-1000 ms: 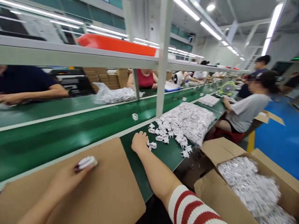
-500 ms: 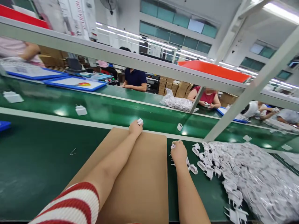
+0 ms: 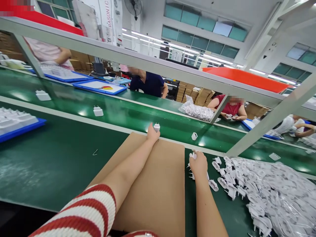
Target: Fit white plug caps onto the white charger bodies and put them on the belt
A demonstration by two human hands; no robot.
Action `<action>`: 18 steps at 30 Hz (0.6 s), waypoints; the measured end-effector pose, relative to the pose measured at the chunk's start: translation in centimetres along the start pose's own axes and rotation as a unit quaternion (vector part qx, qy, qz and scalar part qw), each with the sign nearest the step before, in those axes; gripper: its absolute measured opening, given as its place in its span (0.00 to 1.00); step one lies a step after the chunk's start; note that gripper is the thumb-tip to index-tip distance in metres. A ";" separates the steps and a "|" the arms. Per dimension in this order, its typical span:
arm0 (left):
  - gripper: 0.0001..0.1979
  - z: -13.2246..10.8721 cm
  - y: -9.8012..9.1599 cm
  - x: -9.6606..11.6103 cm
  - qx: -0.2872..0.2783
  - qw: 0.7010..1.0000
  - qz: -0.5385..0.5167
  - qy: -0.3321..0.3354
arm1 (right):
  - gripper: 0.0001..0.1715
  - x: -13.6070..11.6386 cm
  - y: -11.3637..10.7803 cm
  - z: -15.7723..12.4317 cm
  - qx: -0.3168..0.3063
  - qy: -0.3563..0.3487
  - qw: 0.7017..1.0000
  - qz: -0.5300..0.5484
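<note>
My left hand (image 3: pixel 152 133) reaches over the far edge of a brown cardboard sheet (image 3: pixel 158 184) and pinches a small white charger plug (image 3: pixel 156 126) at the edge of the green conveyor belt (image 3: pixel 123 115). My right hand (image 3: pixel 198 164) rests on the green table just right of the cardboard, fingers curled round white plug parts (image 3: pixel 192 156). A big heap of white plug parts (image 3: pixel 261 191) lies to its right, some still in clear bags.
Single white plugs (image 3: pixel 98 111) (image 3: pixel 194 136) (image 3: pixel 43 95) ride the belt. A blue tray of white pieces (image 3: pixel 14 121) sits at left. A slanted metal post (image 3: pixel 269 120) and a shelf rail (image 3: pixel 148 65) cross above. People work across the belt beside blue trays (image 3: pixel 98 86) and stacked cartons.
The view swung left from the heap and the open cartons. My left hand carried the white plug over the cardboard up to the belt's edge. My right hand stayed at the heap's near edge.
</note>
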State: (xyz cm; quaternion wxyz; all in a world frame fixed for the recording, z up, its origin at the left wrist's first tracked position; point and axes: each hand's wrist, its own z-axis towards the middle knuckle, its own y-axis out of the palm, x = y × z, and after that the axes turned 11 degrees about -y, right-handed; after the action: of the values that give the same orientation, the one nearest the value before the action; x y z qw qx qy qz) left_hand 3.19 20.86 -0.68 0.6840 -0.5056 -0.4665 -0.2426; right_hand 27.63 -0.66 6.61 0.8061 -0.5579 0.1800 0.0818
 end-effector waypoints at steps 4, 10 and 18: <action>0.39 -1.2 -0.8 1.0 0.061 0.998 -0.026 -0.005 | 0.27 -1.6 0.6 -0.6 -0.015 0.001 0.981 0.194; 0.29 -4.5 -1.9 3.5 0.022 0.986 -0.037 0.158 | 0.28 -3.0 1.8 -1.5 -0.128 0.010 0.911 0.392; 0.08 -11.0 -1.0 -0.6 -0.192 0.949 -0.001 0.250 | 0.27 -3.1 4.3 -1.8 -0.149 -0.017 0.908 0.392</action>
State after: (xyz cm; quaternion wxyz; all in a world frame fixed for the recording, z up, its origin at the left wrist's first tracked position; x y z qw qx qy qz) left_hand 6.47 10.30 -1.32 0.6687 -0.5498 -0.2258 -0.4468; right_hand 23.01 -0.56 3.47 0.6197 -0.5545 0.3558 0.4266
